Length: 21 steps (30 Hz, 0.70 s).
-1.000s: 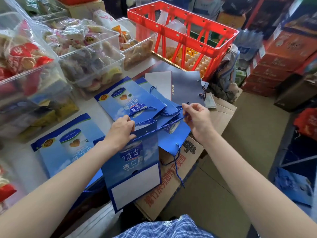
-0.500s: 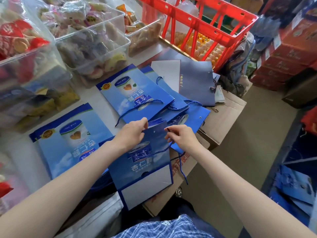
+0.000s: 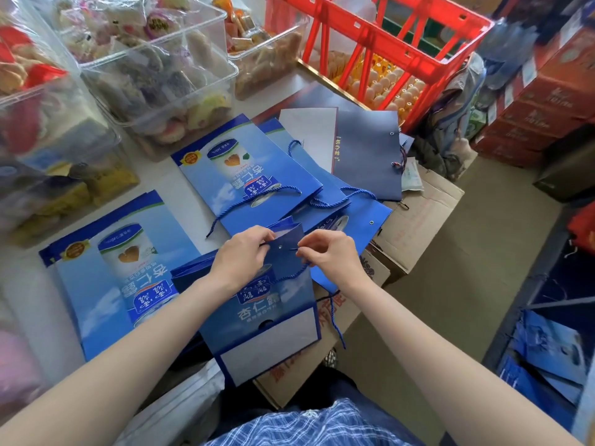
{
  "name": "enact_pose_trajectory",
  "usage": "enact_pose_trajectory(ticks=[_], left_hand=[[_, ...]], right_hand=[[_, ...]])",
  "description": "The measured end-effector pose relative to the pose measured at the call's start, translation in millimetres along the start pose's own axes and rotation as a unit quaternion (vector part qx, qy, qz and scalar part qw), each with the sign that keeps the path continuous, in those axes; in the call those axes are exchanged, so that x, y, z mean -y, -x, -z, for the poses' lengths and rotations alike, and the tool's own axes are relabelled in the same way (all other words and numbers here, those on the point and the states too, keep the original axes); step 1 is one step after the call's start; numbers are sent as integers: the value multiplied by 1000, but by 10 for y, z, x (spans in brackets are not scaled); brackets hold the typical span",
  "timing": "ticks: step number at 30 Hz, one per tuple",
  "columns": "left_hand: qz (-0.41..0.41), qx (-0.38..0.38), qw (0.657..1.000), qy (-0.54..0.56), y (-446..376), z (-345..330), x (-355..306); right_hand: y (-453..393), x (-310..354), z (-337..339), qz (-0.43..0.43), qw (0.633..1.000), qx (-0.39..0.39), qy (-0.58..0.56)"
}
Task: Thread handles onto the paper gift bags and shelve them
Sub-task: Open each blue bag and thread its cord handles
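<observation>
Blue gift bag [image 3: 257, 304]; red crate [image 3: 380, 43]; blue-checked shirt [image 3: 309, 426]

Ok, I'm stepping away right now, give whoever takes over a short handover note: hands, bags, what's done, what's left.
Left hand: grip on the top flap of the bag in work, beside its eyelet.
Right hand: pinching the end of the blue cord, tip at the flap; the rest hangs off the table edge.
Done: bags with cords lie piled behind the hands.
Left: finish this handle; the flat bag on the left shows no cord; nothing seen shelved yet.
</observation>
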State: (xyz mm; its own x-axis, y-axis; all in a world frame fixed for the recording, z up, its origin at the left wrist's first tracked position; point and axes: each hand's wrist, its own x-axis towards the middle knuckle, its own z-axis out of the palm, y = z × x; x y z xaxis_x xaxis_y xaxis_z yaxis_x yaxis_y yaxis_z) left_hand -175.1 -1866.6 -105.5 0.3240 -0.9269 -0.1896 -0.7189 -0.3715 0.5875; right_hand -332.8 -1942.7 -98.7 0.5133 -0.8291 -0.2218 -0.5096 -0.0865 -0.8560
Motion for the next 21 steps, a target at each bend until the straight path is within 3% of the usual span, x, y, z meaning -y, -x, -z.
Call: enact_pose_trajectory(ticks=[10,21], left_hand=[[-7,94,995,20,90,109,-107],[-35,109,992,56,266,183,-157]], right_hand=[[76,-1,-63,54,998,-13,41],[285,60,-115,115,992,-33,42]])
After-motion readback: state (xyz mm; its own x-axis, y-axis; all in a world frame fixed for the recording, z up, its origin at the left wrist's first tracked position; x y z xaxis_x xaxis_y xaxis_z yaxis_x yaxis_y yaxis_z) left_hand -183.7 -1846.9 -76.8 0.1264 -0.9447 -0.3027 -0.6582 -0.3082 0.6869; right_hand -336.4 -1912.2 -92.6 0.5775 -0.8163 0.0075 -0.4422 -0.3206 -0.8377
